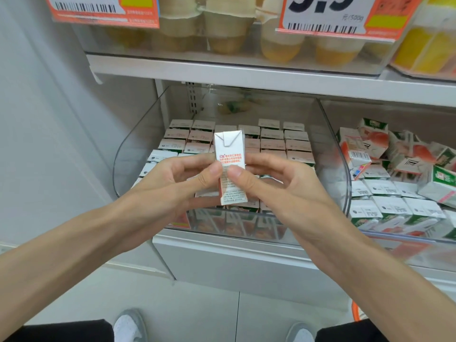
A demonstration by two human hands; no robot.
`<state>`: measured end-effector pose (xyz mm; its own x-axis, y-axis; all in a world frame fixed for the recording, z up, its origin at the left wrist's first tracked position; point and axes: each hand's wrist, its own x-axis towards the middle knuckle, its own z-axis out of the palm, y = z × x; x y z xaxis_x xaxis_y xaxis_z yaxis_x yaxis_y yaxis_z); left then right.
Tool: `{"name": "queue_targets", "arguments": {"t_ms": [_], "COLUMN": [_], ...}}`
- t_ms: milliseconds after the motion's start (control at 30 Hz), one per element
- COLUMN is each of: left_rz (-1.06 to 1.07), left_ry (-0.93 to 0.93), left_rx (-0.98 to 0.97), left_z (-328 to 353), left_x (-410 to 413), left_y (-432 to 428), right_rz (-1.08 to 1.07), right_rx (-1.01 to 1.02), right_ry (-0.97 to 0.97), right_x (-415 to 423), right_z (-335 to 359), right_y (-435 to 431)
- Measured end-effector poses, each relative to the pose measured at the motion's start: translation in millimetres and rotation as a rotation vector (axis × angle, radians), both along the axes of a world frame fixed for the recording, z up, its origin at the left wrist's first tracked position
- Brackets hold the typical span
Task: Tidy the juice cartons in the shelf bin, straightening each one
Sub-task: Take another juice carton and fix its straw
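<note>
Head view: a white shelf [246, 75] spans what I see, with a pale floor [209, 317] beneath it where the toes of my shoes [128, 327] show. On the level above, clear cups of yellow jelly or fruit [278, 45] sit behind orange price tags [328, 13]. Below, a clear plastic bin [118, 164] holds juice cartons [271, 144] standing upright in tidy rows, white tops facing up. Just beside it on the right, a second clear bin [394, 240] has neat cartons at the front and a jumbled heap of cartons [394, 154] lying tilted at the back.

Both my bare forearms reach in from the bottom corners and meet over the front of the left bin. My left hand [172, 178] and right hand [278, 183] together hold one small carton [230, 169] upright above the rows, its printed side towards me. Both thumbs press on its near face, nearly touching each other, while my curled fingers wrap round behind it.
</note>
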<state>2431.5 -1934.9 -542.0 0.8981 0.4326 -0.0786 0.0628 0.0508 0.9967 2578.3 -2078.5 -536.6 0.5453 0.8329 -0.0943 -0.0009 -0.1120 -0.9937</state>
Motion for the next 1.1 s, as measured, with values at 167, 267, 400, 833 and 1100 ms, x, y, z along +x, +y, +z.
{"name": "queue_targets", "arguments": {"t_ms": [167,267,400,833,1100], "left_rz": [0.052,0.130,0.209,0.127,0.010], "left_ry": [-0.016,0.009,0.013,-0.025,-0.023], "left_rx": [-0.111,-0.136,-0.137,-0.049,0.003], "left_z": [3.2,1.8,3.7,4.1,5.4], "left_x": [-0.3,1.1,3.2,0.2,0.4], "left_y": [1.1,0.7,-0.1,3.2,-1.3], "right_rz": [-0.040,-0.124,-0.117,-0.082,0.004], "right_rx": [0.042,0.055,0.068,0.109,-0.003], "right_ry": [0.051,-0.022,-0.083,-0.015,-0.169], "right_x": [2.1,2.2,0.4,5.0,3.4], "right_z": [-2.6,-4.0,1.5,3.9,4.2], "right_y": [1.5,1.8,1.5,-1.0,-1.0]}}
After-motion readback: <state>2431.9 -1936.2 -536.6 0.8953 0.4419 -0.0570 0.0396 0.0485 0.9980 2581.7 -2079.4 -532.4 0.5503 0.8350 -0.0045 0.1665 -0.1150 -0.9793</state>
